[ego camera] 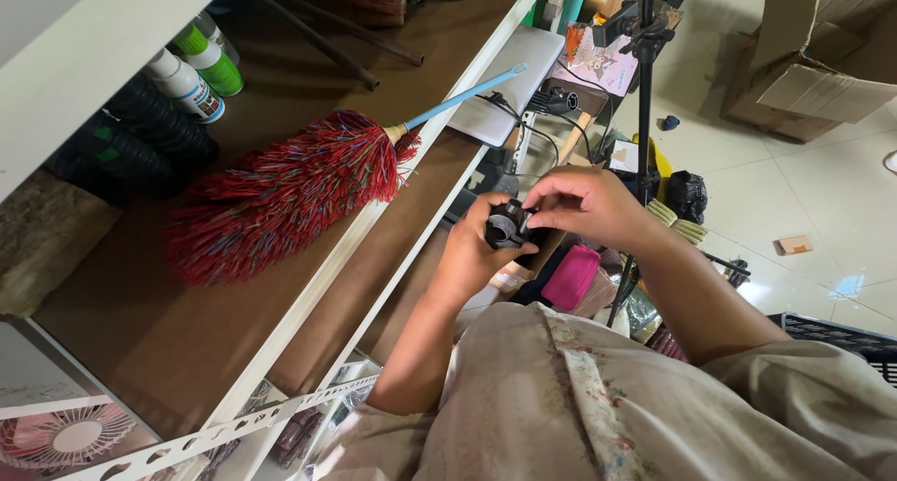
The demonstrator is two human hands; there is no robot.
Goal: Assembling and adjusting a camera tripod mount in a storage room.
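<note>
Both hands, the left hand (472,252) cupping and the right hand (581,203) pinching a small black part (507,227), are working over open shelving; the part is at risk of slipping toward 6 o'clock.

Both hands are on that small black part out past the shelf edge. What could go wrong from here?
1. The small black part is held between the left hand and right hand over open space crowded with clutter; if it slips, it may be hard to find.
2. The red duster lies near the shelf edge, its blue handle overhanging; an elbow could knock it off.
</note>
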